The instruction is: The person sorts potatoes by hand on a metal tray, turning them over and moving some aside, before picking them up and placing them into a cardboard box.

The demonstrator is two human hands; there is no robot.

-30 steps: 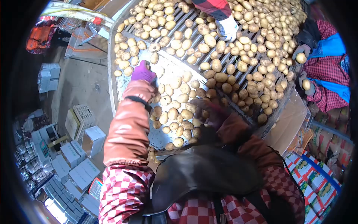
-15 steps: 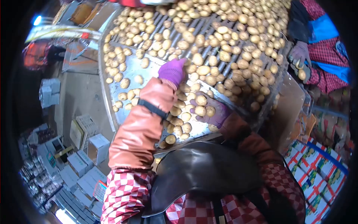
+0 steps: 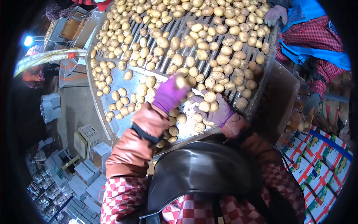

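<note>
My left hand (image 3: 168, 95), in a purple glove, is closed around a potato (image 3: 181, 82) above the metal sorting table. To its right, my right hand (image 3: 220, 111), in a lighter purple glove, lies palm up with its fingers curled. It cradles three potatoes, one of them a pale round potato (image 3: 210, 96). Loose potatoes (image 3: 199, 127) lie on the smooth metal plate (image 3: 188, 110) around and below both hands. Beyond them, many more are spread over the dark slatted bars (image 3: 164, 63).
A co-worker's gloved hand (image 3: 276, 15) rests at the table's right edge. An open cardboard box (image 3: 276, 97) stands against that side. Printed cartons (image 3: 317, 160) are stacked at lower right. White boxes (image 3: 87, 170) and a plastic crate (image 3: 89, 134) stand on the floor at left.
My left hand has drawn back toward my right hand with a potato in it. My right hand still cradles its potatoes. The co-worker's hands have moved apart, and the view has shifted.
</note>
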